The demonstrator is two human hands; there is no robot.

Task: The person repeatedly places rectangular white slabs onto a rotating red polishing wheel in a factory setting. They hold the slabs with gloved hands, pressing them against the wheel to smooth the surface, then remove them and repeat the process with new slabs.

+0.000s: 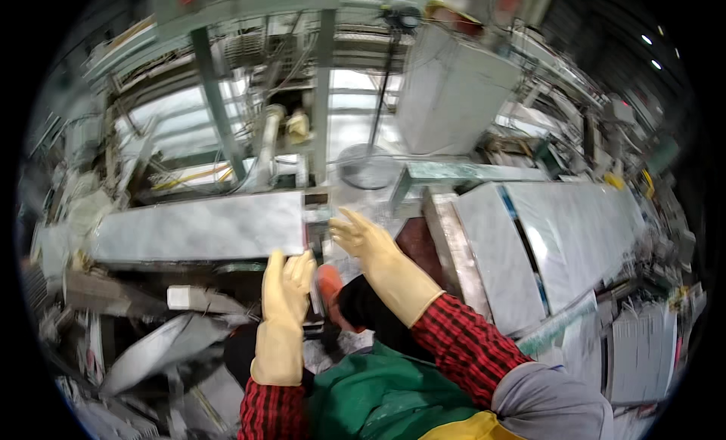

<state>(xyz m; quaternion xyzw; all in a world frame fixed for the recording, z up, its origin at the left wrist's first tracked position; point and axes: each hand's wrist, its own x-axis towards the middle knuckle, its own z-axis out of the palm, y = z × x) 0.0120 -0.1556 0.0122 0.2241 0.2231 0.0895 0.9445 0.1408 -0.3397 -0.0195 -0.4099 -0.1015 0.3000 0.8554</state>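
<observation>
A long grey-white slab with a glossy, marbled face lies on a machine bed at my left. My left hand, in a cream rubber glove, is at the near right corner of this slab. Its fingers are stretched out; whether they touch the edge I cannot tell. My right hand, gloved the same way, hangs over the gap right of the slab with fingers extended and nothing in them. At my right lie two more pale slabs, a nearer one and a wider one, with a dark slit between them.
A green metal frame stands ahead at the right, before a tall pale cabinet. A pole on a round base stands on the floor ahead. Broken slab pieces lie low at the left. Upright slabs are stacked at the right.
</observation>
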